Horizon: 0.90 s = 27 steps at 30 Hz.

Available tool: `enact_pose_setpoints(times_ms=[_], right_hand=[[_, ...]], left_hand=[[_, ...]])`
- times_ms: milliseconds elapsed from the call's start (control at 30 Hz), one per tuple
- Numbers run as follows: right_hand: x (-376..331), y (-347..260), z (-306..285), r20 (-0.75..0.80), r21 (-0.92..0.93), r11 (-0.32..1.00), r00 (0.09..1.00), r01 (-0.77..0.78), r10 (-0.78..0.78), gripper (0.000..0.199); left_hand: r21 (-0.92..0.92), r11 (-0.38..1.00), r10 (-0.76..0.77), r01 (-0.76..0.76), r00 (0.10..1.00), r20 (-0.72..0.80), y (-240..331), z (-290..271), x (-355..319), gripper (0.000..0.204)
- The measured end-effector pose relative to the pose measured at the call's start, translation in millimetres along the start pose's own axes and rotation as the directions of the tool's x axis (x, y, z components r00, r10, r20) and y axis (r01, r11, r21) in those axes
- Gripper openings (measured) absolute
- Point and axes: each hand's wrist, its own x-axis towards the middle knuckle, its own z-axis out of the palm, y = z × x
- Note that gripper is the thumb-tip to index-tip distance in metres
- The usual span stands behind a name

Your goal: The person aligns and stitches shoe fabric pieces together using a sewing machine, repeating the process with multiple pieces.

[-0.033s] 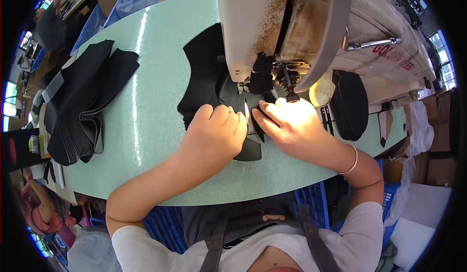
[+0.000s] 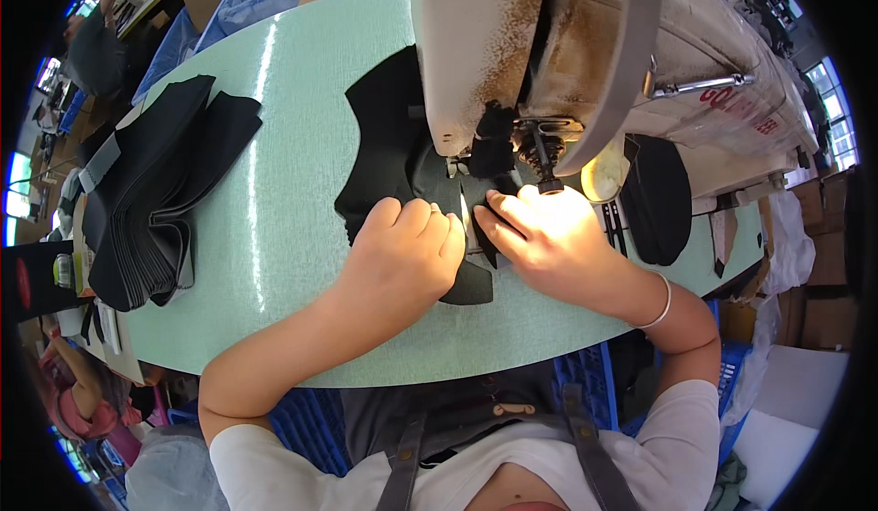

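A cream sewing machine with worn, rust-speckled paint stands over the table, its needle area just beyond my hands. Under it lies a black fabric piece with curved edges, spreading out to the left and with a flap toward me. My left hand is closed, knuckles up, gripping the fabric left of the needle. On the right, my right hand has bent fingers pinching the fabric's dark edge under a bright lamp spot. Both sets of fingertips are partly hidden, and so is the stitching spot.
Folded black fabric pieces are stacked on the left of the pale green table. A black padded piece lies right of the machine. Blue crates stand below the near edge. Other people work at the far left.
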Motion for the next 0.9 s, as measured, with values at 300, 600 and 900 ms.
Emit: enact_pose_setpoints(times_ms=[300,600,900], right_hand=[[4.3,2.6,8.7,-0.134,0.019,0.999,0.99,-0.03,0.032,0.032],[8.0,6.4,10.1,-0.14,0.002,0.996,0.986,-0.086,0.086,0.035],[2.7,2.7,8.1,-0.07,-0.029,0.999,0.997,0.021,-0.023,0.036]], left_hand=[[-0.2,0.977,-0.086,0.069,0.993,-0.078,-11.1,8.3,-0.6,0.033],[-0.337,0.938,-0.13,0.088,0.986,-0.103,-15.6,17.0,-1.8,0.038],[-0.35,0.933,-0.114,0.08,0.991,-0.076,-12.6,17.0,-3.8,0.032]])
